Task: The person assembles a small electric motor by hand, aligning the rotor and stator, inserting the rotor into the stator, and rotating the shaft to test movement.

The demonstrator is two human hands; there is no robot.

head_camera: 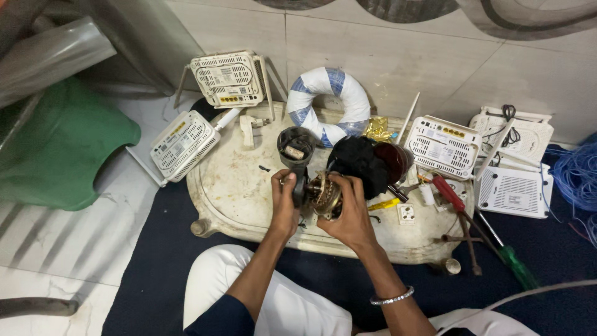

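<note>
At the tray's point(236, 186) centre, a motor point(323, 194) is clamped by the right hand point(351, 214) from four o'clock, its casing point(297, 186) gripped by the left hand point(284, 202) at nine o'clock, apparently steadied for work.

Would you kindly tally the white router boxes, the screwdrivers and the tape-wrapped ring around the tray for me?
White router boxes: 5
Screwdrivers: 2, red-handled and green-handled
Tape-wrapped ring: 1
Total: 8
</note>
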